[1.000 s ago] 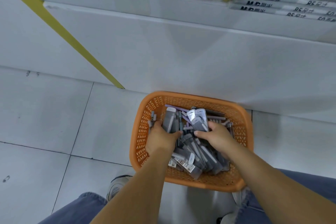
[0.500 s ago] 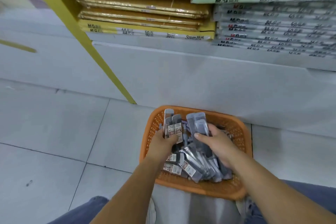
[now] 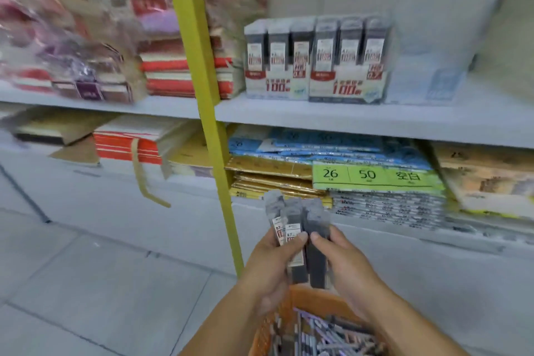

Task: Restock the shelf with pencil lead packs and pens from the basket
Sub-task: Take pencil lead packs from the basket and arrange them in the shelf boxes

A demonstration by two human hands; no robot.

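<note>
A bundle of slim grey plastic pencil lead packs with white-and-red labels (image 3: pixel 300 228) is now held up above the orange plastic mesh basket (image 3: pixel 270 332). Half a second ago the same packs were only being lifted out of the heap inside it. The bundle is grasped from both sides. The left hand (image 3: pixel 271 266) is curled round the labelled packs with its thumb pressed across their fronts. The right hand (image 3: pixel 346 266) is closed on the darker packs beside them, thumb likewise on the front. The two handfuls are brought together so that they touch, and are kept upright.

The view has been raised as well — a second ago only a white base panel and the floor tiles were seen. Now the white shelf board (image 3: pixel 361 120) is in view. Open cardboard display boxes of matching lead packs (image 3: pixel 318 61) are stood near its front edge, just right of the yellow upright post (image 3: pixel 196 66). What lies to the right of those boxes is too blurred to be told.

From this it is judged that the picking of this handful is finished and the carry to the shelf is begun; nothing is yet set down. Grey and lilac pens and loose packs (image 3: pixel 332 335) are left in the basket — so much of the restocking is judged to remain.
</note>
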